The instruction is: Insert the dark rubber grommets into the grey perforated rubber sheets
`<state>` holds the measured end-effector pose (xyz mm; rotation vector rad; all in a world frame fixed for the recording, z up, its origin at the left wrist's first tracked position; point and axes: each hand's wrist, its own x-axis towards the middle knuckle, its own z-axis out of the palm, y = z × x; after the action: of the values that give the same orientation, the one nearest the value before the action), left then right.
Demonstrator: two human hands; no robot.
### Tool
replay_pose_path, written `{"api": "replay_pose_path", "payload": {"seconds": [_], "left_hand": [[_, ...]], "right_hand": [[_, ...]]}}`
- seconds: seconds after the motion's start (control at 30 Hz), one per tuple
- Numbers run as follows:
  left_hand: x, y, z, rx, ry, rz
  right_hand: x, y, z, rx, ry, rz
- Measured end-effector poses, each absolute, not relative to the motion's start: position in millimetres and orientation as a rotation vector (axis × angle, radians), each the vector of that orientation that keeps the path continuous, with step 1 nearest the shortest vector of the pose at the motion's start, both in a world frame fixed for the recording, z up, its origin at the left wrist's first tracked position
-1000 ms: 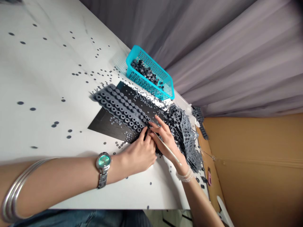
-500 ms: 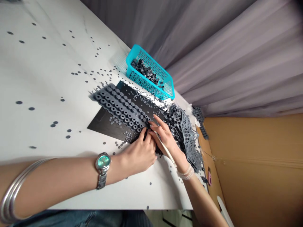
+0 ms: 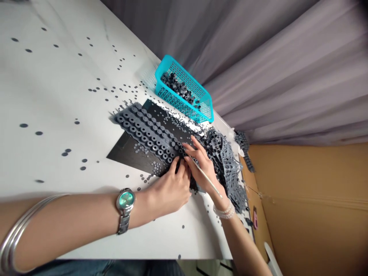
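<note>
A grey rubber strip (image 3: 146,132) studded with rows of round rings lies across a black mat (image 3: 129,151) on the white table (image 3: 57,88). My left hand (image 3: 169,188), with a turquoise-faced watch on its wrist, rests curled on the strip's near end, fingertips pinching it. My right hand (image 3: 202,163) is right beside it, fingers closed on a thin pale stick (image 3: 205,177) whose tip meets the strip. A heap of punched grey strips (image 3: 227,165) lies just behind my right hand.
A turquoise plastic basket (image 3: 184,94) with several dark rings inside stands at the table's far edge. Small grey discs (image 3: 66,151) are scattered over the table. A grey curtain (image 3: 273,65) hangs behind and a brown board (image 3: 310,207) stands at the right.
Both hands have stayed at the same end of the strip, the right fingers and stick shifting slightly. The view has drifted a little.
</note>
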<state>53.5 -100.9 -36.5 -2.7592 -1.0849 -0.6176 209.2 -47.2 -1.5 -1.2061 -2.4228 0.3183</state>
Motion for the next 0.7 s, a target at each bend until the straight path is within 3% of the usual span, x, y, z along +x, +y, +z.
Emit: {"api": "replay_pose_path", "payload": {"seconds": [0.53,0.7], "left_hand": [[52,-100,-35,-2.787,-1.099,-0.589],[51,-101,-34,-2.777,-1.094,-0.563]], "right_hand": [[201,-36,0,-1.009,-2.627,0.206],[207,-13,-2,-1.178,-2.316,0.085]]}}
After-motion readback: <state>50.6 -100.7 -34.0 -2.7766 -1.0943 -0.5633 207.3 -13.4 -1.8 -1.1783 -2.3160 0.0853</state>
